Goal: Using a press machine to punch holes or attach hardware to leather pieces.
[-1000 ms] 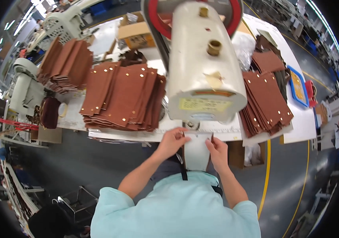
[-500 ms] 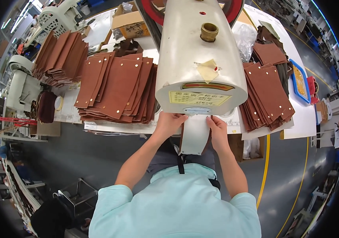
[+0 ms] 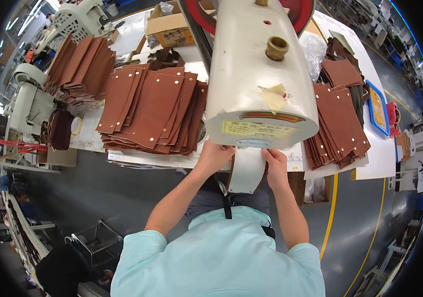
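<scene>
A large cream machine head (image 3: pixel 258 84) with a brass cap on top fills the middle of the view. Below its front end a white curved arm (image 3: pixel 246 173) hangs toward me. My left hand (image 3: pixel 214 156) presses against the left side of that arm, just under the machine head. On the arm's right side my right hand (image 3: pixel 276 166) has its fingers curled in. A thin brown edge (image 3: pixel 229 179) shows along the arm's left side. What the fingers pinch is hidden under the machine head.
Fanned brown leather pieces with rivets (image 3: pixel 154 109) lie left of the machine; another stack (image 3: pixel 338 123) lies to the right. More brown pieces (image 3: pixel 78 69) sit at the far left by a white machine (image 3: pixel 28 104). A blue tray (image 3: pixel 377 109) and a cardboard box (image 3: pixel 174 24) stand on the white table (image 3: pixel 377 161).
The view has closed in on the machine head, which now looks larger. Both hands have stayed at the white arm beneath it, sliding slightly up under its front.
</scene>
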A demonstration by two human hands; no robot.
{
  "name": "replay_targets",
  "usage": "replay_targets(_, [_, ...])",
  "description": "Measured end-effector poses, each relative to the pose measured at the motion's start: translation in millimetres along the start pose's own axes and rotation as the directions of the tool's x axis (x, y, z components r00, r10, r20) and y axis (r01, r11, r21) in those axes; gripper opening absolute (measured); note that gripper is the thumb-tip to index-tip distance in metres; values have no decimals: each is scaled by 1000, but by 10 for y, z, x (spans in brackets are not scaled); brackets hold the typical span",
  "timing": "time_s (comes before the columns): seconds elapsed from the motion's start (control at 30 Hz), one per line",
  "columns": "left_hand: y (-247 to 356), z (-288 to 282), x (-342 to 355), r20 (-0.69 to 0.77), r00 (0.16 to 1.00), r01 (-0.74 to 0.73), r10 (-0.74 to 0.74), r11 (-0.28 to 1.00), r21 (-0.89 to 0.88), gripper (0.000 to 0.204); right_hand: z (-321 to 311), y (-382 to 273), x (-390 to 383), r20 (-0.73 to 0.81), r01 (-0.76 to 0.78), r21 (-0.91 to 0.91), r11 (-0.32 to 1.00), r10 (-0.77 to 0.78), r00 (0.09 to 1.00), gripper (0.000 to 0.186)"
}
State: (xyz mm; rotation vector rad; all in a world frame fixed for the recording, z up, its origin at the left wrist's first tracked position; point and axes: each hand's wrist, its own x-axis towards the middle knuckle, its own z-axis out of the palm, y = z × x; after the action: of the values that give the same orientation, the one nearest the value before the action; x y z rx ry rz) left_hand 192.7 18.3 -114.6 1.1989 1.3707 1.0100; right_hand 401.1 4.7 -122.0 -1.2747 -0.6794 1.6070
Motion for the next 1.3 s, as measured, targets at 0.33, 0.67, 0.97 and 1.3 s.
replay_targets(0.33, [-112,94,-44,-8,999,-32,33,996,84,18,-183,125,-23,-11,58,25,998,-57,998,17])
replay_targets(0.67, [36,-5,-41,48,999,13,-16,998,56,21,-153,152,63,-11,64,28,998,-64,998,15])
replay_targets(0.97, [217,-266,-130,227,973,39,-49,998,49,36,200,-145,43,148,14,-257,966,25,989,19])
replay_targets(1.3, [59,-207,-46,179,983,36,-36,999,2,28,456,-274,268,200,129,-397,909,-52,978,36])
